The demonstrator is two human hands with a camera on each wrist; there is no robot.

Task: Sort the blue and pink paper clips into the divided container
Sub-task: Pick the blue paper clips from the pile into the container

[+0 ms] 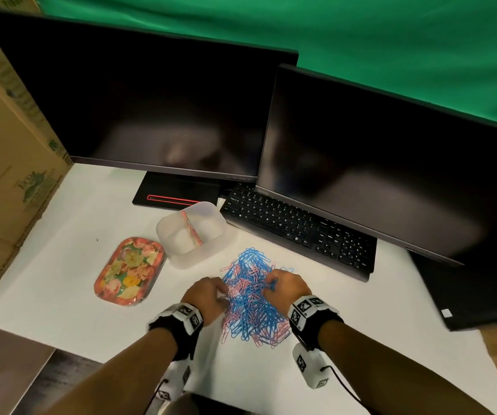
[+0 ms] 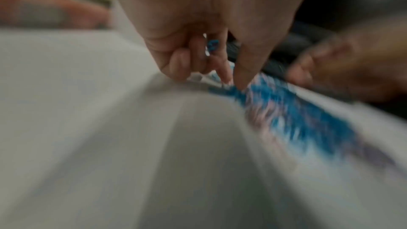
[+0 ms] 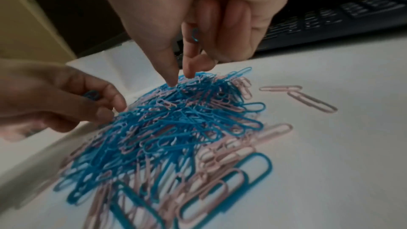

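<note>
A heap of blue and pink paper clips (image 1: 253,298) lies on the white table, and both hands are at it. My left hand (image 1: 224,295) is at its left edge, thumb and forefinger tips (image 2: 241,83) down on the clips, with a blue clip (image 2: 212,44) tucked in its curled fingers. My right hand (image 1: 266,287) is at the heap's far right. Its thumb and forefinger (image 3: 174,81) dip into the clips (image 3: 176,124), and a blue clip (image 3: 195,35) is held under the curled fingers. The translucent divided container (image 1: 208,212) stands beyond the heap to the left, its divider running across it.
A flowered tray (image 1: 129,271) lies left of the container. A black keyboard (image 1: 298,229) and two dark monitors (image 1: 139,115) (image 1: 391,175) stand behind, with the monitor's base (image 1: 175,196) just past the container. Cardboard boxes (image 1: 7,163) wall the left side. A few pink clips (image 3: 308,98) lie loose right of the heap.
</note>
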